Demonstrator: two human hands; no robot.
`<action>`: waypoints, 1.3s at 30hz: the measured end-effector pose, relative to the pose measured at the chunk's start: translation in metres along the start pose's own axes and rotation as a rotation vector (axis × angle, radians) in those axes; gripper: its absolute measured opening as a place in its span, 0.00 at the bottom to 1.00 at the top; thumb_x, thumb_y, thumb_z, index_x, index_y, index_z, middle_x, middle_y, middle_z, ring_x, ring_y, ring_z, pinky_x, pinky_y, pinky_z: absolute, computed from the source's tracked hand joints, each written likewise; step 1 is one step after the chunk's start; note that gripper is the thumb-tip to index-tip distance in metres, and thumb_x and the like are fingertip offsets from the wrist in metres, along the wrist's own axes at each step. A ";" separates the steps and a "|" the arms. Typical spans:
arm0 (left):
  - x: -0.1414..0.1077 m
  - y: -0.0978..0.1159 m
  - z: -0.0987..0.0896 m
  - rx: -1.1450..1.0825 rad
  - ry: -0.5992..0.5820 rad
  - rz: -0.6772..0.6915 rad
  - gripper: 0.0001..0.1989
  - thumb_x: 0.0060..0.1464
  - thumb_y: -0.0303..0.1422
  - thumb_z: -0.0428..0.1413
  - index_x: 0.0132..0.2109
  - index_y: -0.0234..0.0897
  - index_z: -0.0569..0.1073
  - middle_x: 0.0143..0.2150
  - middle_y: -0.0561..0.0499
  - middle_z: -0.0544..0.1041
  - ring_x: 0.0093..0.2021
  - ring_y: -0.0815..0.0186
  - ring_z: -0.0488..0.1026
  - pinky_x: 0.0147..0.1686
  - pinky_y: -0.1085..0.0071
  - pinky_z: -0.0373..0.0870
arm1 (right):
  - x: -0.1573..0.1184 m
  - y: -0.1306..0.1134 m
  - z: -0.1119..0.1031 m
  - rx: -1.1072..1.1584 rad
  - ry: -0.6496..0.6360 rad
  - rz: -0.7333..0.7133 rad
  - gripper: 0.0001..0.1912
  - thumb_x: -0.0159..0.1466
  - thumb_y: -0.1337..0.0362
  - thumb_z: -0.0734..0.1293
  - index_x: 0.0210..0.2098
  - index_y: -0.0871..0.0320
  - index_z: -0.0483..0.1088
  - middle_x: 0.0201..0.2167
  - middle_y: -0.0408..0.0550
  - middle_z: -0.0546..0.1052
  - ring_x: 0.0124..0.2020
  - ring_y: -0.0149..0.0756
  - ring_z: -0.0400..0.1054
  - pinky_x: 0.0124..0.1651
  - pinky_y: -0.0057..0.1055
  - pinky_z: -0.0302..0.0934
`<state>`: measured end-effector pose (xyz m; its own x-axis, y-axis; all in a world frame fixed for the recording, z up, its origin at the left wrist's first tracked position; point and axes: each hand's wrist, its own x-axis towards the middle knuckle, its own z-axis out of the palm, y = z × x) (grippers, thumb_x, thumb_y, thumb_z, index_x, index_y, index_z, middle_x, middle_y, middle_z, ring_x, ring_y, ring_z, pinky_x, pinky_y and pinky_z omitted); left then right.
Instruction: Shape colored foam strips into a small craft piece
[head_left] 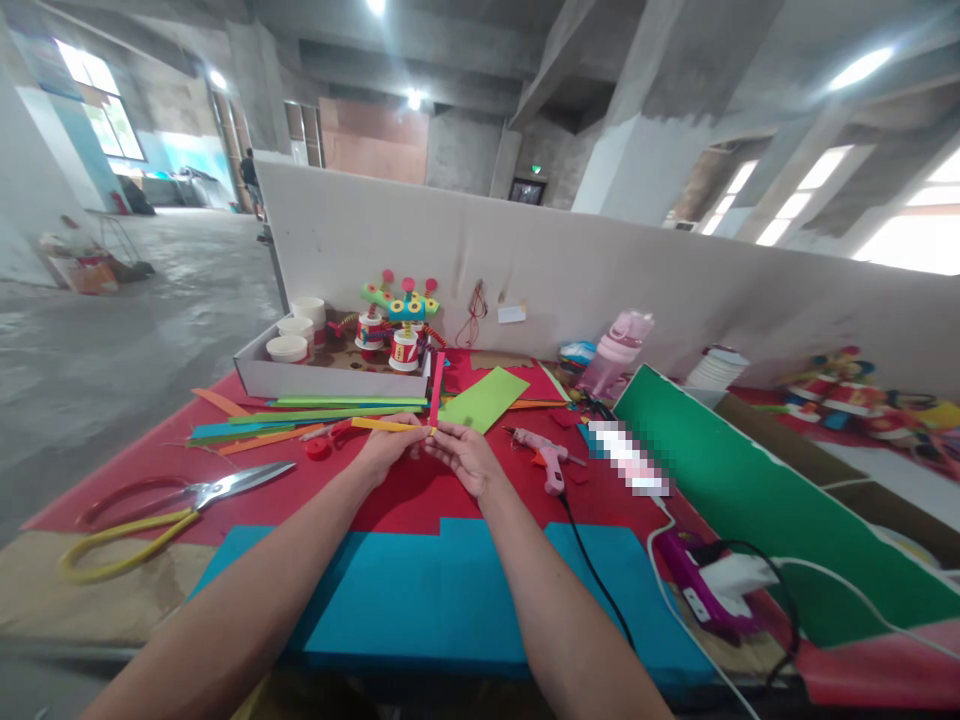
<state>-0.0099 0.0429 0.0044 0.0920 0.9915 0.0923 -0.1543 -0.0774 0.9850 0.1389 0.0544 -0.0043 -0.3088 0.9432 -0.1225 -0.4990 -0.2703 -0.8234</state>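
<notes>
My left hand (391, 450) pinches a yellow paper strip (379, 426) that points out to the left. Close beside it, my right hand (463, 452) has its thumb and fingers closed at the joint where the yellow strip meets a pinkish-red strip (438, 385). That red strip stands up and away from me, roughly at a right angle to the yellow one. Both hands are over the red sheet (397, 505) covering the table. A green paper piece (491, 398) lies just beyond my right hand.
Large scissors (225, 485) lie left, near coloured strips (262, 430). A pink glue gun (549, 458) with a black cord is right, before a purple power strip (697, 590) and green board (750, 500). Behind stand a box (330, 383) with paper figures and a pink bottle (616, 355).
</notes>
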 end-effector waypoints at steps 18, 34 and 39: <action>0.001 0.000 -0.001 0.029 -0.051 0.010 0.14 0.44 0.40 0.63 0.25 0.34 0.70 0.17 0.55 0.69 0.18 0.73 0.64 0.22 0.75 0.59 | 0.003 -0.003 -0.005 -0.035 0.015 -0.013 0.11 0.51 0.73 0.75 0.33 0.63 0.72 0.24 0.45 0.79 0.25 0.29 0.74 0.36 0.26 0.72; 0.003 0.000 -0.004 0.036 -0.049 0.035 0.15 0.43 0.40 0.64 0.24 0.34 0.70 0.17 0.54 0.68 0.19 0.72 0.64 0.24 0.74 0.60 | 0.001 -0.003 -0.005 -0.075 0.003 0.020 0.09 0.51 0.69 0.76 0.28 0.63 0.73 0.21 0.46 0.78 0.25 0.30 0.73 0.36 0.28 0.72; 0.005 -0.004 -0.004 0.034 -0.026 0.057 0.14 0.43 0.39 0.65 0.24 0.33 0.71 0.17 0.54 0.68 0.20 0.72 0.64 0.24 0.74 0.61 | -0.001 -0.005 -0.003 -0.068 0.029 0.047 0.08 0.52 0.70 0.75 0.27 0.64 0.72 0.21 0.46 0.77 0.25 0.30 0.73 0.36 0.28 0.72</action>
<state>-0.0123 0.0487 0.0002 0.1099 0.9823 0.1516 -0.1268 -0.1374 0.9824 0.1444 0.0550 -0.0014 -0.3066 0.9353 -0.1767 -0.4282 -0.3013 -0.8520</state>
